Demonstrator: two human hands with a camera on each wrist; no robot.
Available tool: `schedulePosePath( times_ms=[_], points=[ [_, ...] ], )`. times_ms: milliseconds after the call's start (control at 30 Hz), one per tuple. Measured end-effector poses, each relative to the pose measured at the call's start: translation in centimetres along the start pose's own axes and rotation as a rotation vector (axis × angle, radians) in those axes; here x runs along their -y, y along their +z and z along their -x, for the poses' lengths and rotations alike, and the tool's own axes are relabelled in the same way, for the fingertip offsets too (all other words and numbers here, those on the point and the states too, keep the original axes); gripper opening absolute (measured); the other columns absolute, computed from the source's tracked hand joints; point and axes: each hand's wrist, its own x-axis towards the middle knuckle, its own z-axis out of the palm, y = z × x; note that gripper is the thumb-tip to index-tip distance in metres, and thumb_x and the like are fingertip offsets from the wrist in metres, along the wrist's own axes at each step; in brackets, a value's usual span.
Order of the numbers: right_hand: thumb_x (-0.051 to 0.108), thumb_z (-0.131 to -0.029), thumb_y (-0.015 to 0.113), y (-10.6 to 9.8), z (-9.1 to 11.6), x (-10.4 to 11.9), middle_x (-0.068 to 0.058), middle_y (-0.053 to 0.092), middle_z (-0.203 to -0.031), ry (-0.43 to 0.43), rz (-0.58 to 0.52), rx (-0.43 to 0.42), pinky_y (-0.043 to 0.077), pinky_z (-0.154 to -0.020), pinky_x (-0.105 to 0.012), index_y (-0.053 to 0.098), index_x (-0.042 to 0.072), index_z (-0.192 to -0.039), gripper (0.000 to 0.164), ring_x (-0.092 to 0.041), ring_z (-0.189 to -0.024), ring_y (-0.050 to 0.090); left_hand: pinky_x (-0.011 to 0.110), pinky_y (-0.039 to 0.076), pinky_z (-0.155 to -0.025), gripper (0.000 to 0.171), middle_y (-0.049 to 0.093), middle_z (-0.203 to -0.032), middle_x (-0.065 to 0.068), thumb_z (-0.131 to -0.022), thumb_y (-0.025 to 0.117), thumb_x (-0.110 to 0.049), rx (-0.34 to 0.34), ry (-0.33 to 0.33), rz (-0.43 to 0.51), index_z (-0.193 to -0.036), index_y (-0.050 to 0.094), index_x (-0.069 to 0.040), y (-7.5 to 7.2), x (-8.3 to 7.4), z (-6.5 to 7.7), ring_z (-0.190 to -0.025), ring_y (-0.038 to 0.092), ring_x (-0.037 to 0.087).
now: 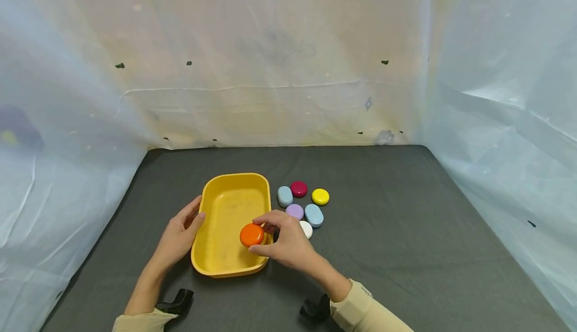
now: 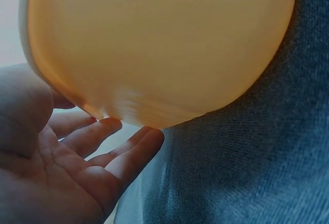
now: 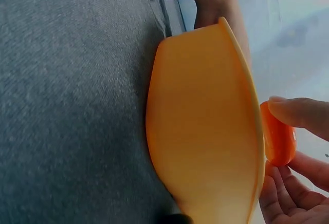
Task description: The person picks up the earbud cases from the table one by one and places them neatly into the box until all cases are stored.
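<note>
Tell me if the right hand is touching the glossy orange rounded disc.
Touching. The right wrist view shows the right hand pinching the glossy orange rounded disc, thumb on one side, fingers on the other.

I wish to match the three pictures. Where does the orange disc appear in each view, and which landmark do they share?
Head: lower middle, the orange disc is pinched by the right hand, over the yellow tray's near right part.
Left wrist: not in it.
Right wrist: right side, about mid-height, between thumb and fingers, just past the tray's rim.
Shared landmark: the yellow tray, in all three views.
</note>
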Motion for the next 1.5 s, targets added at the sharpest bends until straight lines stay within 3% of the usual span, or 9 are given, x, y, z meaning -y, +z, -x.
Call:
schedulePosePath(
  times_ms=[433, 667, 1000, 1267, 1500],
  points=[
    [0.019, -0.073, 0.090, 1.6, -0.8, 0.4, 0.003, 0.066, -0.104, -0.101, 0.034, 0.042, 0.054, -0.079, -0.023, 0.071, 0.006, -0.112, 0.046, -0.006, -0.088, 0.060, 0.043, 0.040, -0.100, 0.060, 0.030, -0.156, 0.018, -0.106, 0.047, -0.026, 0.002, 0.014, 0.029, -0.156, 0.022, -0.005, -0.2, -0.6, 0.3, -0.136, 0.039, 0.035],
    [0.022, -0.076, 0.088, 1.3, -0.6, 0.4, 0.002, 0.066, -0.110, -0.059, 0.105, 0.063, 0.052, -0.086, -0.026, 0.070, 0.007, -0.117, 0.048, -0.014, -0.097, 0.062, 0.042, 0.040, -0.100, 0.060, 0.031, -0.155, 0.017, -0.106, 0.047, -0.029, 0.011, 0.003, 0.028, -0.157, 0.023, -0.007, 0.4, -0.2, -0.3, -0.135, 0.040, 0.034],
    [0.016, -0.078, 0.086, 0.6, -0.5, 0.3, 0.003, 0.066, -0.107, -0.063, 0.053, 0.003, 0.053, -0.085, -0.028, 0.071, 0.007, -0.110, 0.037, -0.021, -0.095, 0.065, 0.042, 0.041, -0.099, 0.061, 0.031, -0.155, 0.017, -0.106, 0.046, -0.032, 0.014, 0.007, 0.003, -0.158, 0.021, -0.010, 0.0, 0.0, 0.0, -0.135, 0.040, 0.035],
    [0.013, -0.079, 0.085, -1.0, -0.1, 0.2, 0.003, 0.066, -0.107, -0.005, -0.003, -0.073, 0.055, -0.085, -0.039, 0.071, 0.007, -0.111, 0.035, -0.023, -0.094, 0.064, 0.015, 0.042, -0.093, 0.060, 0.031, -0.156, 0.015, -0.106, 0.046, -0.030, 0.016, 0.024, 0.022, -0.157, 0.022, -0.010, 0.2, 0.2, -0.3, -0.135, 0.041, 0.033],
    [0.014, -0.081, 0.083, -2.2, 0.0, -0.1, -0.007, 0.066, -0.110, 0.058, -0.042, -0.145, 0.053, -0.088, -0.045, 0.069, 0.005, -0.113, 0.036, -0.023, -0.095, 0.065, 0.023, 0.044, -0.096, 0.061, 0.032, -0.155, 0.016, -0.106, 0.046, -0.031, 0.003, 0.007, -0.001, -0.157, 0.022, -0.009, 0.1, 0.1, 0.1, -0.134, 0.042, 0.034]
  ],
)
